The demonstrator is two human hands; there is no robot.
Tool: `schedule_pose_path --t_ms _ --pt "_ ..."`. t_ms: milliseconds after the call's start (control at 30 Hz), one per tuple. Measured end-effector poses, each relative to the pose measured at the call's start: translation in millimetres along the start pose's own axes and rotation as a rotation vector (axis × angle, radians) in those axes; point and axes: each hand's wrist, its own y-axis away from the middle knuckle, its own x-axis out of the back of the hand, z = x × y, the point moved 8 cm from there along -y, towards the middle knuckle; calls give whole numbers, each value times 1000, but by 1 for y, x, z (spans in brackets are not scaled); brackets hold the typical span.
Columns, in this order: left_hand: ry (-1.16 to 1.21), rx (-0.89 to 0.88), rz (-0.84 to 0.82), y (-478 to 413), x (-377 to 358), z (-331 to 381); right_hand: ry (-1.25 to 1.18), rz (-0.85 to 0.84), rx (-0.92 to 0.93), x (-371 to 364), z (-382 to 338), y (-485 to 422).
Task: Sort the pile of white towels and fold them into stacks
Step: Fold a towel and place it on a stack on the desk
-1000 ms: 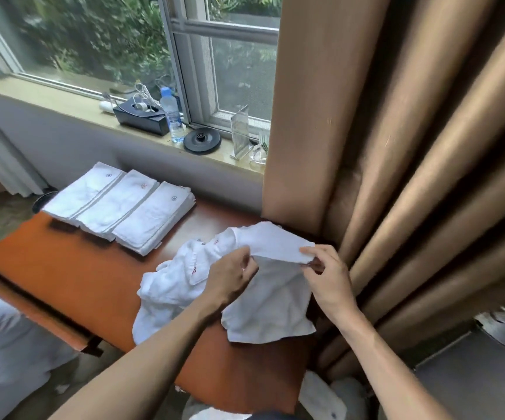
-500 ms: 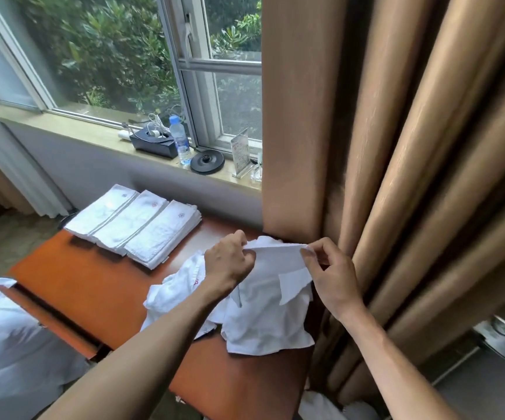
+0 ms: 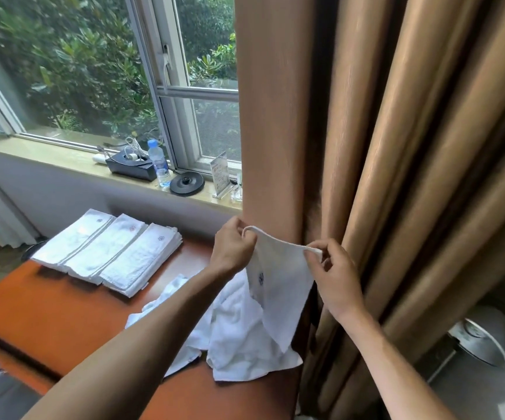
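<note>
A white towel (image 3: 278, 286) with a small blue emblem hangs in the air over the table's right end. My left hand (image 3: 233, 247) pinches its top left corner and my right hand (image 3: 334, 269) pinches its top right corner, so the upper edge sags between them. Below it a crumpled pile of white towels (image 3: 230, 338) lies on the orange-brown table (image 3: 63, 316). Three stacks of folded white towels (image 3: 108, 253) sit side by side at the table's far left.
Heavy tan curtains (image 3: 396, 147) hang close on the right, touching the table's end. The windowsill (image 3: 63, 157) behind holds a black box, a water bottle (image 3: 158, 162), a black disc and a card stand. White bedding shows at bottom left.
Both hands have lifted one towel up out of the pile and spread its top edge; it now hangs free. The camera has tilted upward.
</note>
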Motion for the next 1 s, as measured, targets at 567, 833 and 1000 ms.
schedule_pose_path --t_ms 567,833,1000 --pt "353 156 119 32 -33 -19 -49 -108 -7 -43 -13 52" --pt "565 295 133 47 -25 -47 -97 -162 5 -55 -19 73" --pt "541 304 172 56 -21 -52 -51 -138 -30 -54 -12 83"
